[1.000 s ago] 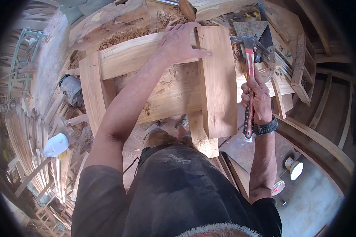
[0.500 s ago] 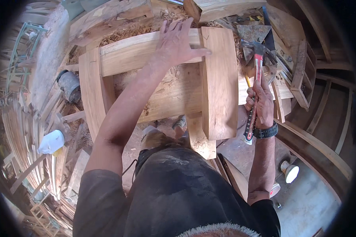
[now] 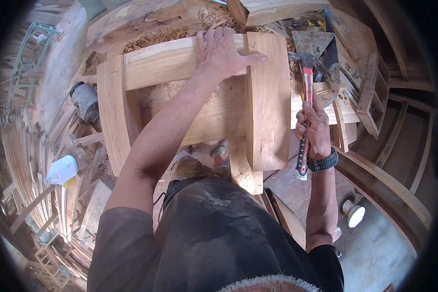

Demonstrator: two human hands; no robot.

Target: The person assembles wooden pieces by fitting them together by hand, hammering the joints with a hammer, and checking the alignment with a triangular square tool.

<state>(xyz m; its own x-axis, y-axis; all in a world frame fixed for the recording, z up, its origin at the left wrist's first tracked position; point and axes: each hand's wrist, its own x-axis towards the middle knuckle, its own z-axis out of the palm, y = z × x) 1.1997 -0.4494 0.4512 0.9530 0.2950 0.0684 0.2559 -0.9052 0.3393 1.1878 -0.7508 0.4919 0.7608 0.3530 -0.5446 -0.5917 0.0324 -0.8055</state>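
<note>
The left hand [image 3: 219,51] lies flat over the rail [image 3: 163,65], near its right end; its fingers are close to one another and bend toward the far edge, while the thumb stands apart and reaches onto the right board [image 3: 270,104]. The right hand [image 3: 314,127] has its fingers clamped around the handle of the hammer [image 3: 307,80], and the head is just beside the right edge of this board; I cannot tell whether it touches. The rail runs between the right board and the left board [image 3: 113,104], above a wide plank [image 3: 214,117], with shavings [image 3: 155,43] behind. As I judge, the joining of these pieces is well advanced: both boards are already set across the ends of the rail, and they stand roughly in line. What is left seems to concern how tightly they fit, but the thumb hides part of the right seam, so I cannot say if it is fully closed.
</note>
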